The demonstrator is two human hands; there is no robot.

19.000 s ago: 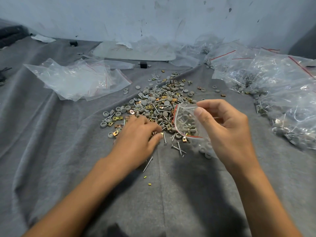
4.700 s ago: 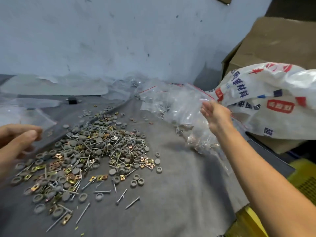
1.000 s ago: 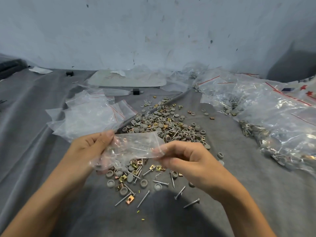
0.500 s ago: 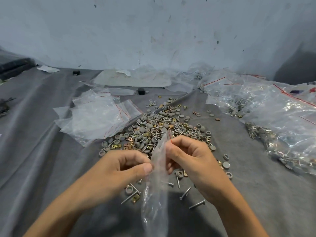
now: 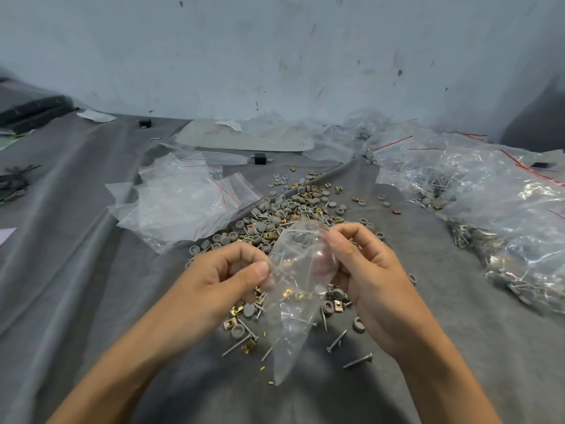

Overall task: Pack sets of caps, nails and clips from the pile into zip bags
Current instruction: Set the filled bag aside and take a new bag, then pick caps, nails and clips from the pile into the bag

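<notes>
An empty clear zip bag (image 5: 293, 304) hangs between my hands above the near end of the pile. My left hand (image 5: 226, 280) pinches its left side with thumb and fingers. My right hand (image 5: 363, 270) pinches the right side of its mouth near the red zip line. The bag's mouth is spread apart at the top. Behind and under the bag lies the pile (image 5: 287, 209) of grey caps, silver nails and gold clips on the grey cloth (image 5: 76, 270).
A stack of empty zip bags (image 5: 180, 200) lies left of the pile. Filled bags (image 5: 504, 215) are heaped along the right. Loose nails (image 5: 357, 361) lie near my right wrist. A small black block (image 5: 259, 158) and flat plastic sheets sit by the wall.
The bag's mouth, held edge-on half a second ago, has been pulled open between my hands. My hands have moved slightly apart.
</notes>
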